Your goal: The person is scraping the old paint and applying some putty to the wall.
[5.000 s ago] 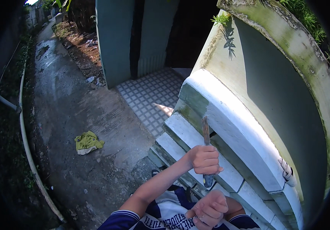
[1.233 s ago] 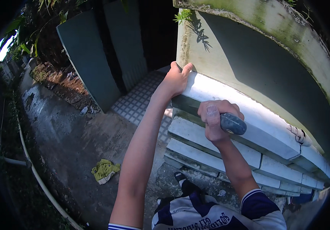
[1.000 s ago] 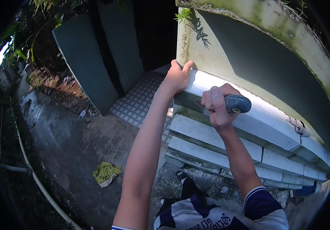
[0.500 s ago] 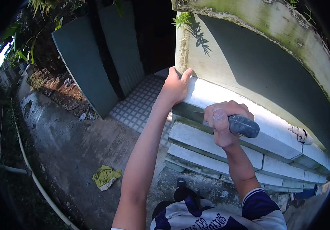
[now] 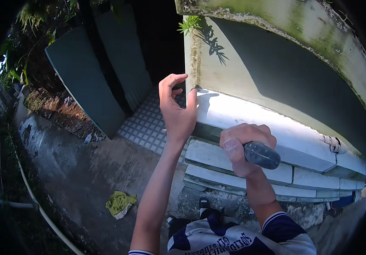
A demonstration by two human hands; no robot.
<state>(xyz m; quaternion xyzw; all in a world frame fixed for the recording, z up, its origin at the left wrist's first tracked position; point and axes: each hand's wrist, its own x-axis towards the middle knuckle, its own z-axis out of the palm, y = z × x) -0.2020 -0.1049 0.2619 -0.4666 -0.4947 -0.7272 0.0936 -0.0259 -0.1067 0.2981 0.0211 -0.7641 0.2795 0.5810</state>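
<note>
A person's left hand (image 5: pixel 178 117) was cupped in a loose C at the left end of a white ledge (image 5: pixel 234 111), fingers bent and spread well apart from the thumb, with nothing in its grasp. The fingertips curled toward the upright left edge of the pale wall (image 5: pixel 221 77) behind the ledge, and the thumb pointed up near the ledge's back left corner; whether either made contact could not be told. The left forearm (image 5: pixel 159 191) ran up from below, nearly straight and tipped slightly right.

The right hand (image 5: pixel 247 134) was closed in a fist around a hand tool (image 5: pixel 261 155), whose rounded dark grey handle jutted out to the right (the rest lay hidden behind the fist). It stood over the ledge's front edge, right of the other hand, its thumb wrapped across the near side and marked with something whitish. The right forearm (image 5: pixel 261 195) slanted up and left from a navy sleeve (image 5: pixel 282 225).

Below the front edge, white-topped tiers (image 5: pixel 208 156) ran to the right. Farther along, a pale rolled item (image 5: pixel 333 144) rested near the ledge's back edge. A yellow-green cloth (image 5: pixel 121 204) lay crumpled on the grey pavement (image 5: pixel 85 178), well apart from both hands.
</note>
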